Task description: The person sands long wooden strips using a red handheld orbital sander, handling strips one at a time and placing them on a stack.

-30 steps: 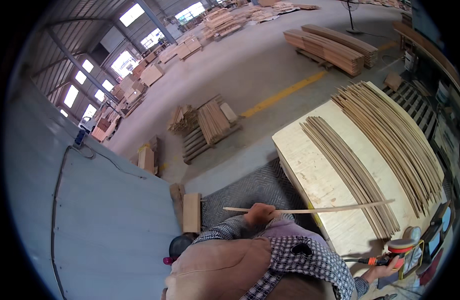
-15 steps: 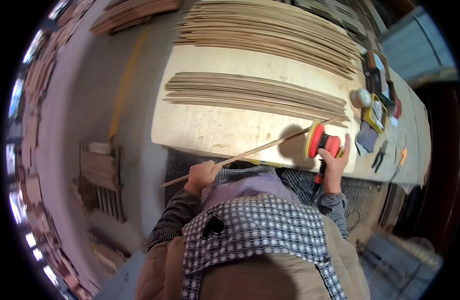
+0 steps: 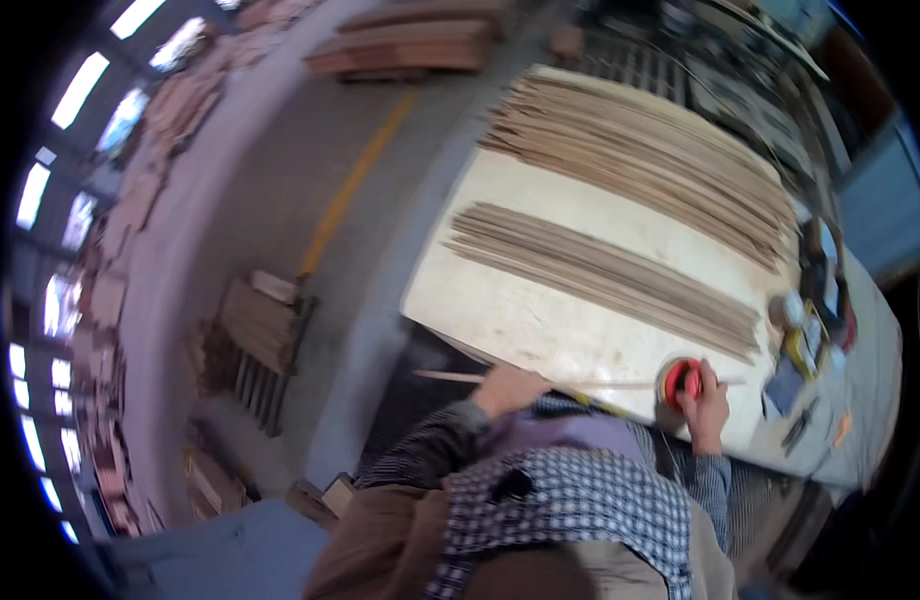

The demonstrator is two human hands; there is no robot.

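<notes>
— Biggest first, then?

— A broad pale worktable, slanting down to the right. Along its far side, the larger batch of wooden strips; nearer, with bare board between, the smaller batch.

— And the single strip?

— Across the front of the body, long axis running left to right, crossing the near edge of the worktable at a slant. Left end out past that edge, right end over the board.

— Next in size?

— The red sander, at the right part of the single strip. Smaller again, the left hand and the right hand.

— Which one nearer?

— The left, directly on the wood, fingers wrapped around it toward the left end; from there, mostly off to the right. The right, clasped around the red sander, a short tip of wood showing beyond. Contact between tool and wood: cannot tell, too blurred.

— Different from half a second ago?

— Nearly level in view now, rather than rising rightward; red sander seen more from above; viewpoint turned, both batches more steeply slanted. Same holds in both hands.
</notes>
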